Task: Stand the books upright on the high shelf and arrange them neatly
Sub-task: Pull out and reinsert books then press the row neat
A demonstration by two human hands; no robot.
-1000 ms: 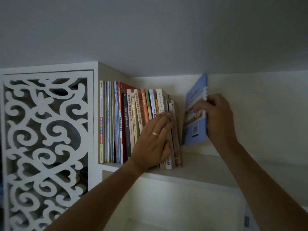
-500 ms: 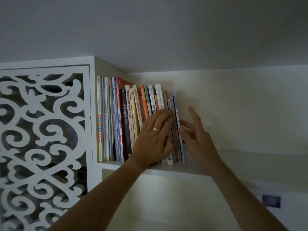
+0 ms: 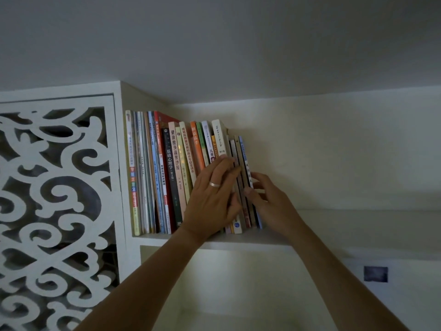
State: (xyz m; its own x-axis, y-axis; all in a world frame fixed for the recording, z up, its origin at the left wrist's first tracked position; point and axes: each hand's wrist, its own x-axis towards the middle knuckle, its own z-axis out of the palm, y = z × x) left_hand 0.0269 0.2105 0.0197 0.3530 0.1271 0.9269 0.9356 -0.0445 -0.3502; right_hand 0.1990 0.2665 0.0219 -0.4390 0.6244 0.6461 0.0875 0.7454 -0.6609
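Observation:
A row of several books [image 3: 171, 168] stands upright at the left end of the high white shelf [image 3: 334, 225], against the cabinet's side wall. A thin blue book [image 3: 243, 149] is the last one on the right and leans slightly left with its neighbours. My left hand [image 3: 212, 194], which wears a ring, lies flat with straight fingers on the spines of the right-hand books. My right hand [image 3: 274, 204] pinches the blue book, thumb on its spine and fingers against its right cover.
A white carved lattice panel [image 3: 57, 187] fills the left. The shelf board runs bare to the right of the books, with the ceiling close above. Below it is a lit recess, and a small dark square [image 3: 375, 274] sits on the wall at lower right.
My right hand brought the blue book from the air into the right end of the row, spread against it, then closed onto it. My left hand stayed on the spines.

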